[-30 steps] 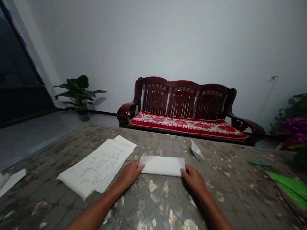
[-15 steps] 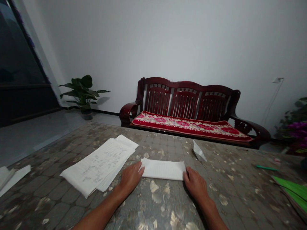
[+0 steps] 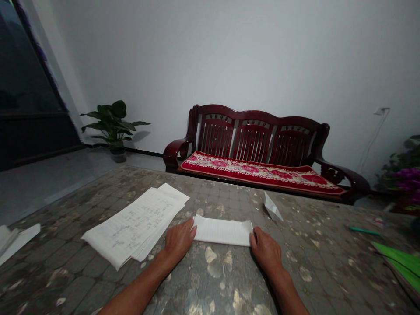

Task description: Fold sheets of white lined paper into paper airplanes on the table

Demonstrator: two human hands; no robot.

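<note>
White paper (image 3: 223, 231) between both hands (image 3: 179, 239) (image 3: 266, 250)

A pale grey wall (image 3: 229, 57) filled the room, edged along its base by a black skirting board (image 3: 141, 151). A dark red wooden settee (image 3: 259, 131) with slatted backs stood against it, a red floral cushion (image 3: 259, 171) on its seat. To its left, a leafy potted plant (image 3: 111, 124) sat on the grey floor (image 3: 49, 183). Further left, a dark window (image 3: 29, 74) gave no daylight. Purple flowers (image 3: 407, 183) showed at the right, below a wall socket (image 3: 380, 111) with a white cord (image 3: 369, 142).
</note>
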